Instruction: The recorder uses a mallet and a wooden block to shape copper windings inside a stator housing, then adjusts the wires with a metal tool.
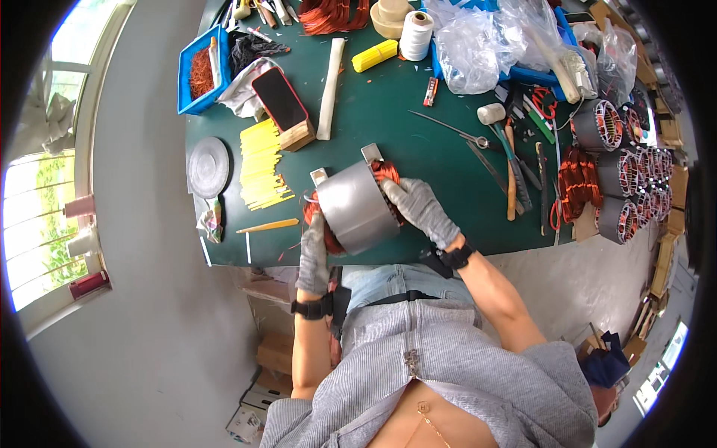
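Observation:
A grey cylindrical motor stator [357, 207] with orange-red copper windings at both ends is near the table's front edge. My left hand [314, 254], in a grey glove, grips its left end by the windings. At the right end my gloved right hand [420, 207] holds the rim, fingers by the copper coil [386, 172]. Two pale blocks, one at the left [319, 176] and one at the right [371, 153], show just behind the stator. Its underside and my left fingertips are partly hidden.
Left lie yellow strips [261, 164], a phone [280, 98] on a wooden block, a round grey disc [208, 166] and a pointed stick [269, 225]. Right are a mallet [491, 113], scissors [551, 101] and several more stators [618, 173]. Plastic bags [478, 45] fill a blue crate behind.

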The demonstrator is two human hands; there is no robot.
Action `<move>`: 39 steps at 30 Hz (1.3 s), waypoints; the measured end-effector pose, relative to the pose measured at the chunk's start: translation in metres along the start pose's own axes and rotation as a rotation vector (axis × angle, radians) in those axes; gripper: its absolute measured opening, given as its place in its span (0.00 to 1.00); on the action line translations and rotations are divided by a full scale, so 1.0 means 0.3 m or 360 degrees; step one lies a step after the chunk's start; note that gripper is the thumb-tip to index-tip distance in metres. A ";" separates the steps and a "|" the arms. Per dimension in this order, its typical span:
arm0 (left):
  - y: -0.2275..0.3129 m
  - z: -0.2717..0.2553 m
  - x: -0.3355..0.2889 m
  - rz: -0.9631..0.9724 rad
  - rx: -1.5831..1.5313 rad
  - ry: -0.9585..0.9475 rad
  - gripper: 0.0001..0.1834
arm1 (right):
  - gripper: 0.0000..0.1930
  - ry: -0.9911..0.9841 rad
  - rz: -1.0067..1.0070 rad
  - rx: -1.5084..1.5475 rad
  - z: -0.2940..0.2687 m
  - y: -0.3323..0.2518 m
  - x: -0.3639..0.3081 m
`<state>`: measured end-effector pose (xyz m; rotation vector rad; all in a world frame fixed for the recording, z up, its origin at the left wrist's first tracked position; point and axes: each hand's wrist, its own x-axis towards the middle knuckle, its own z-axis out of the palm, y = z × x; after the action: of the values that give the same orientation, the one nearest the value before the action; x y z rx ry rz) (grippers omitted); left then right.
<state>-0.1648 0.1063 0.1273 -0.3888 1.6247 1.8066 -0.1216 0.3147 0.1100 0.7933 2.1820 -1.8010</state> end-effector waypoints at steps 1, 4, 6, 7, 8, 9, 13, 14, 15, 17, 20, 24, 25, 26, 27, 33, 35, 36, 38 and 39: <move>-0.011 0.030 -0.046 -0.0057 -0.0225 0.0004 0.29 | 0.23 -0.0057 0.0047 0.0042 -0.022 0.002 -0.039; -0.042 0.074 -0.156 -0.0150 -0.0316 0.0004 0.27 | 0.23 -0.0131 -0.0080 -0.0071 -0.093 0.063 -0.152; -0.089 0.100 -0.203 -0.0109 -0.0336 0.0099 0.23 | 0.23 -0.0149 -0.0265 -0.0219 -0.135 0.123 -0.211; -0.124 0.092 -0.212 -0.0225 -0.0192 0.0083 0.24 | 0.22 -0.0149 -0.0396 -0.0256 -0.148 0.158 -0.228; -0.166 0.082 -0.217 -0.0342 -0.0048 0.0065 0.25 | 0.22 -0.0147 -0.0528 -0.0290 -0.165 0.186 -0.246; -0.232 0.055 -0.214 -0.0428 0.0080 0.0028 0.24 | 0.22 -0.0248 -0.0204 -0.0211 -0.187 0.188 -0.270; -0.386 0.087 -0.214 -0.0377 -0.0038 0.0050 0.23 | 0.22 -0.0353 0.0211 0.0007 -0.231 0.203 -0.305; -0.409 0.086 -0.200 -0.0464 0.0044 0.0094 0.23 | 0.22 -0.0366 0.0210 0.0006 -0.231 0.221 -0.300; -0.433 0.088 -0.193 -0.0552 0.0124 0.0138 0.23 | 0.23 -0.0412 0.0263 0.0096 -0.230 0.248 -0.295; -0.485 0.082 -0.187 -0.0417 0.0185 0.0189 0.23 | 0.24 -0.0468 0.0311 0.0182 -0.239 0.300 -0.275; -0.478 0.098 -0.202 -0.0367 0.0232 0.0232 0.26 | 0.28 -0.0868 -0.0156 -0.0920 -0.307 0.295 -0.203; -0.420 0.123 -0.205 -0.0429 0.0356 0.0170 0.24 | 0.23 -0.0496 -0.0462 -0.1512 -0.272 0.198 0.000; -0.432 0.108 -0.204 -0.0415 0.0631 0.0134 0.21 | 0.20 -0.0493 -0.0858 -0.1429 -0.223 0.196 0.068; -0.441 0.096 -0.199 -0.0398 0.0910 0.0090 0.19 | 0.18 -0.0477 -0.1243 -0.1337 -0.174 0.187 0.130; -0.437 0.098 -0.204 -0.0415 0.0643 0.0162 0.19 | 0.16 -0.0686 -0.1549 -0.1348 -0.134 0.153 0.180; -0.483 0.055 -0.195 -0.0155 0.0487 0.0006 0.23 | 0.11 -0.1178 -0.1850 -0.1744 0.008 0.213 0.311; -0.572 -0.033 -0.176 -0.0154 0.0545 -0.0035 0.26 | 0.12 -0.0868 -0.1840 -0.1720 0.013 0.237 0.315; -0.466 0.049 -0.191 -0.0451 0.0221 0.0062 0.27 | 0.12 -0.0820 -0.1723 -0.1703 -0.015 0.249 0.326; -0.400 0.079 -0.199 -0.0518 0.0218 0.0019 0.27 | 0.12 -0.0818 -0.1476 -0.1825 -0.090 0.229 0.347; -0.396 0.082 -0.181 -0.0525 0.0241 -0.0031 0.27 | 0.11 -0.0766 -0.1474 -0.1836 -0.142 0.232 0.362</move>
<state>-0.0429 0.1153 0.0749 -0.5335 1.5675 1.4289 -0.1685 0.3928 0.0094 -0.8849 2.7324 -0.4410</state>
